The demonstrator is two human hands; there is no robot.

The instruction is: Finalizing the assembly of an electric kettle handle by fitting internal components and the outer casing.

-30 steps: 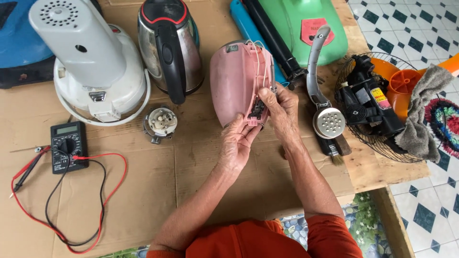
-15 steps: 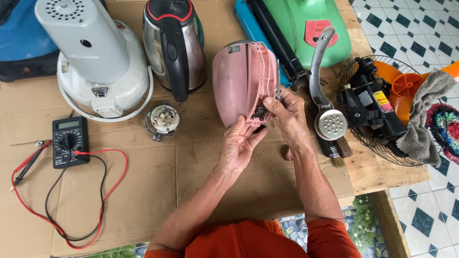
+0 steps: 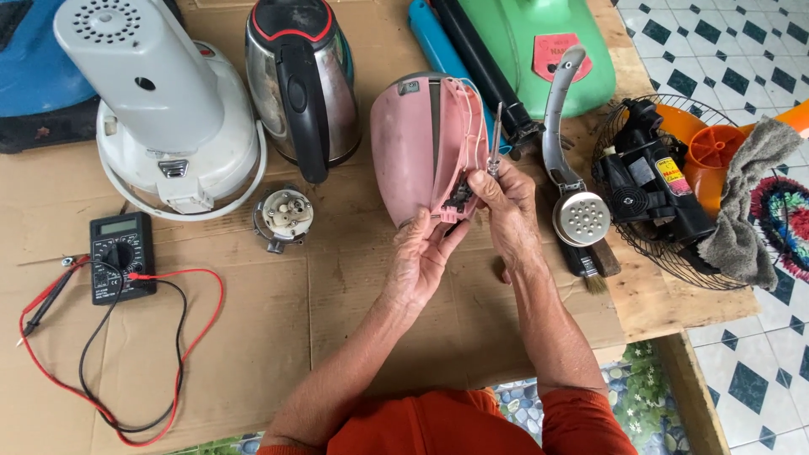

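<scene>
One pink plastic housing (image 3: 419, 150) — rounded, smooth on its outer shell, open along its right edge where ribs and a dark inner part show — stands on edge on the cardboard-covered table (image 3: 253, 337), just right of the one steel kettle (image 3: 301, 84). Both hands are on it: the left hand (image 3: 421, 261) cups its lower end, while the right hand (image 3: 506, 202) pinches a thin screwdriver (image 3: 495, 135) at the open edge. Round about lie one multimeter (image 3: 123, 255) with two leads — red and black — one white appliance base (image 3: 168, 118) and one fan motor (image 3: 653, 181).
</scene>
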